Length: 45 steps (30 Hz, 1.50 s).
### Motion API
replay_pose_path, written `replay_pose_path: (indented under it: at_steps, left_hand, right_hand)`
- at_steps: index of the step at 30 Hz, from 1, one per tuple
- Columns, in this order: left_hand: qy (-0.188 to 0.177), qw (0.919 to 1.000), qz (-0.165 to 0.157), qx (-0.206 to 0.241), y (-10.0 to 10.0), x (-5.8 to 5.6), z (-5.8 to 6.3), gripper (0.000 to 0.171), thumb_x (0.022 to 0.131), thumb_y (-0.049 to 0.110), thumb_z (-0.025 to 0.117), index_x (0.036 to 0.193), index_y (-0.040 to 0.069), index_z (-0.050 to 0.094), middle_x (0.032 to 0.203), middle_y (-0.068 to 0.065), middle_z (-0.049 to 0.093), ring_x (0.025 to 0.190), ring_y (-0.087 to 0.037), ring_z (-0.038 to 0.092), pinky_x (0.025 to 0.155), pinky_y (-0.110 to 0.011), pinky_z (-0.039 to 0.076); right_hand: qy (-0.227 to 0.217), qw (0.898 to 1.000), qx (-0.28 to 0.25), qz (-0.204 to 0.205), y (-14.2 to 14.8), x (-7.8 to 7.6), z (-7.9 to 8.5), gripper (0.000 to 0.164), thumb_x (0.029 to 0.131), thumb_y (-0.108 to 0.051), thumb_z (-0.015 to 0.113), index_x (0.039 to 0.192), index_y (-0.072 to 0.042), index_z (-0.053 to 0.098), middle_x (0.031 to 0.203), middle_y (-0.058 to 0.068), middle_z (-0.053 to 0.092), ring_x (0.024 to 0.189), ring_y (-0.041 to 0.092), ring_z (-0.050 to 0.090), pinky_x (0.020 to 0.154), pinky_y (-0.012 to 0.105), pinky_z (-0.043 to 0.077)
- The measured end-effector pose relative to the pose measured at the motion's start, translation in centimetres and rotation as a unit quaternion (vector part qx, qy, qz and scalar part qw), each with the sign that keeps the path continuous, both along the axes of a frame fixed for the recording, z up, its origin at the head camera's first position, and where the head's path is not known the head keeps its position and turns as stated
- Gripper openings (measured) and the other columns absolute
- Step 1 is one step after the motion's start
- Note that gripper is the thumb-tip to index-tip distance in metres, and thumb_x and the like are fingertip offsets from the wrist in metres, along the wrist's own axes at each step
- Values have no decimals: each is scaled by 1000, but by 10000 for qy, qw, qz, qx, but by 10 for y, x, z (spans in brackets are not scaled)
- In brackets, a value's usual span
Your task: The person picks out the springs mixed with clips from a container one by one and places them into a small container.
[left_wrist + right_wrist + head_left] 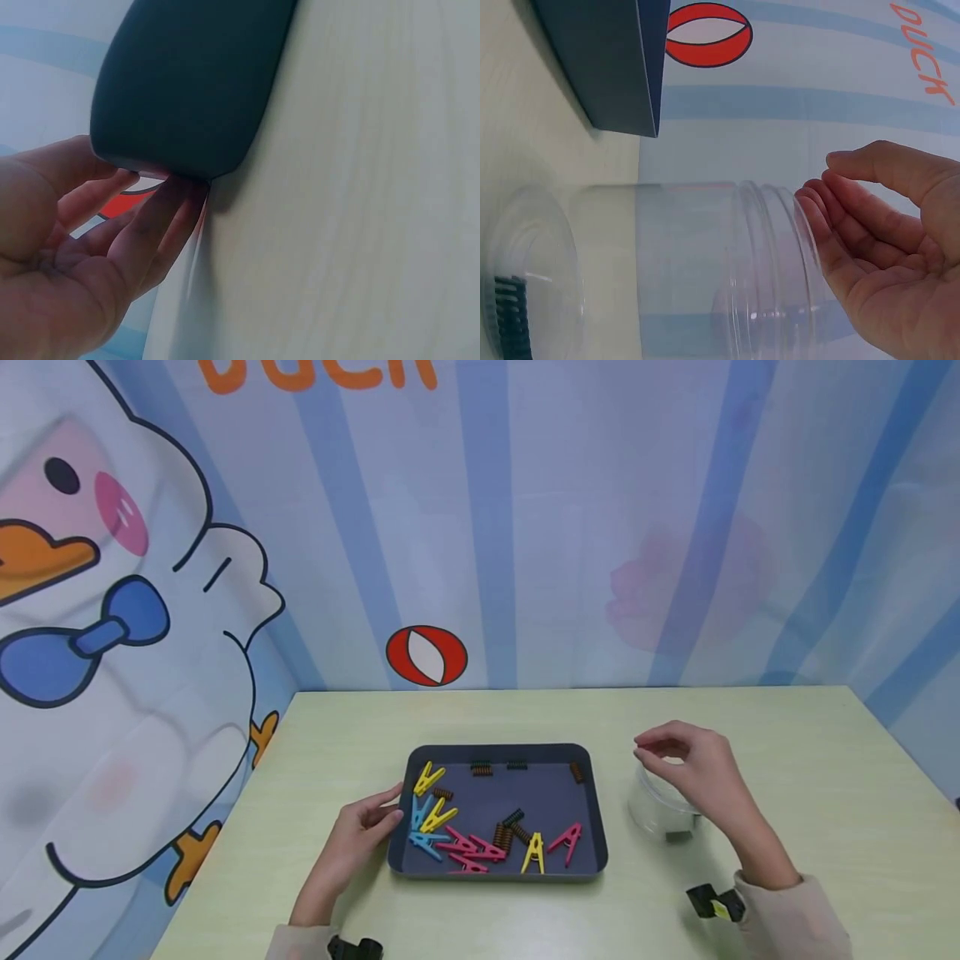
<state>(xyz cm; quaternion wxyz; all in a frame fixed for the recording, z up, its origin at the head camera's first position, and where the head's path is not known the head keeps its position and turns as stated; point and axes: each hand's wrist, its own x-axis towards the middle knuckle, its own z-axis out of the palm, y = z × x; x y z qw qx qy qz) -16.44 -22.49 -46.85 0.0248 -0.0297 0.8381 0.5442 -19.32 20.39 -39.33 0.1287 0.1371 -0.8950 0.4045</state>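
My left hand (pixel 352 839) holds the left side of a dark grey tray (pixel 547 802), thumb at the rim and fingers reaching under its corner in the left wrist view. In the tray lie yellow clothespins (pixel 533 853), pink clothespins (pixel 566 842), blue clothespins (pixel 427 843) and several coil springs (pixel 577 772), copper and dark green. My right hand (pixel 701 777) hovers at the mouth of a clear plastic jar (pixel 652 810), with thumb and fingertips apart and nothing between them. One dark spring (pixel 511 319) lies on the jar's bottom.
The pale wooden table (pixel 495 922) carries the tray near its middle, with the jar standing upright to the right. Behind the table's far edge hangs a blue striped backdrop (pixel 562 527) with a printed duck on the left.
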Motion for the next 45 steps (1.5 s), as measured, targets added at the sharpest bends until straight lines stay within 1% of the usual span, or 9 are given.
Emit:
replay_pose_path:
  at_steps: [4, 10, 14, 19, 25, 31, 36, 40, 45]
  left_hand:
    - [-4, 10000, -19, 23, -1, 0, -1, 43, 98, 4, 63, 140, 4, 57, 132, -20, 62, 116, -32, 64, 97, -44, 51]
    - [-24, 10000, -35, 68, -1, 0, 0, 43, 98, 5, 63, 141, 4, 56, 133, -20, 61, 117, -32, 63, 97, -44, 51]
    - [-34, 10000, -13, 19, -1, 0, 0, 43, 98, 6, 63, 141, 4, 56, 134, -19, 61, 117, -32, 63, 98, -44, 51]
    - [0, 10000, -26, -8, -1, 0, 1, 44, 98, 5, 63, 141, 4, 56, 134, -19, 61, 117, -32, 63, 98, -44, 51]
    - [39, 10000, -47, 0, -1, 1, 0, 44, 98, 4, 63, 141, 4, 56, 132, -20, 61, 116, -32, 63, 98, -44, 51]
    - [62, 10000, -52, -13, -2, 1, -1, 43, 98, 4, 63, 140, 4, 57, 132, -20, 62, 116, -32, 64, 97, -44, 51]
    - [44, 10000, -41, -18, -2, 1, -2, 43, 97, 4, 63, 140, 4, 57, 132, -20, 62, 115, -32, 64, 96, -43, 52]
    - [47, 10000, -62, -20, -2, 1, -2, 43, 98, 4, 63, 140, 4, 57, 133, -20, 61, 116, -32, 63, 97, -43, 52]
    - [30, 10000, -67, 9, -3, 1, -1, 44, 98, 6, 63, 141, 5, 56, 134, -19, 61, 117, -32, 63, 97, -44, 51]
  right_hand:
    - [-123, 9997, -151, 171, -5, -1, 0, 15, 87, -4, 76, 102, -3, 75, 98, 8, 72, 86, 20, 71, 75, 18, 54]
    - [-388, 9976, -384, 426, -12, -1, 0, 16, 89, -6, 75, 105, -4, 75, 101, 7, 72, 89, 19, 70, 77, 22, 55]
    - [-430, 9966, -400, 574, -16, -2, -1, 16, 90, -7, 75, 105, -5, 74, 101, 6, 72, 89, 20, 70, 76, 24, 56]
    - [-506, 9954, -349, 732, -21, -4, -1, 15, 89, -4, 74, 105, -3, 74, 100, 7, 72, 88, 21, 70, 74, 26, 57]
    - [-661, 9928, -342, 937, -27, -6, -2, 16, 89, -3, 74, 105, -1, 74, 100, 7, 71, 89, 20, 69, 76, 28, 57]
    - [-779, 9856, -531, 1404, -34, -8, -6, 18, 90, -3, 73, 108, 1, 73, 101, 9, 71, 89, 21, 68, 78, 32, 57]
    - [-1141, 9756, -774, 1711, -41, -10, -9, 22, 90, -4, 73, 111, 4, 71, 106, 15, 70, 90, 23, 68, 78, 30, 57]
    - [-1358, 9701, -912, 1794, -46, -11, -11, 23, 90, -5, 73, 111, 3, 71, 108, 16, 70, 91, 23, 68, 77, 27, 57]
    - [-1360, 9682, -913, 1889, -50, -14, -12, 22, 90, -5, 74, 110, 2, 71, 107, 13, 70, 92, 23, 68, 78, 27, 57]
